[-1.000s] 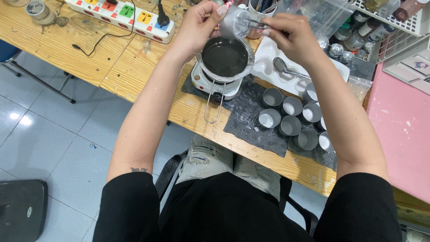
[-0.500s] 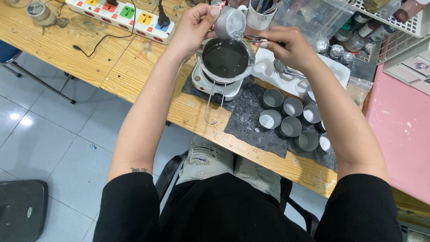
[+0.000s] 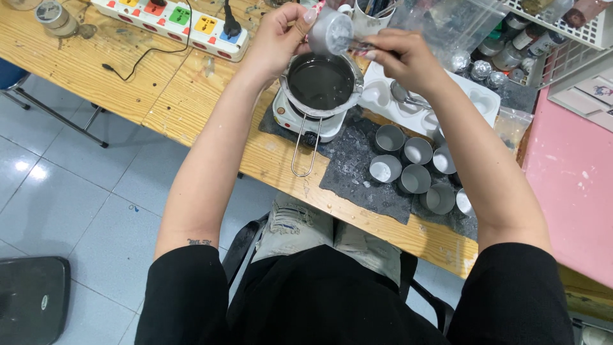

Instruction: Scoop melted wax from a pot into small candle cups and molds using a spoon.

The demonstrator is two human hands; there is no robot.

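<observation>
tilting small metal cup (image 3: 330,30) in left hand (image 3: 279,36) above pot (image 3: 320,82) | right hand (image 3: 401,56) pinching thin tool (image 3: 355,45) at cup mouth

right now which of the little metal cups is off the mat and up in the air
The metal cup in the left hand, tilted above the pot. All the other cups stand upright on the dark mat, untouched.

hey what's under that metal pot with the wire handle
The metal pot sits on a small white electric stove, which rests on a dark grey mat. The stove's hot plate is hidden by the pot.
</observation>
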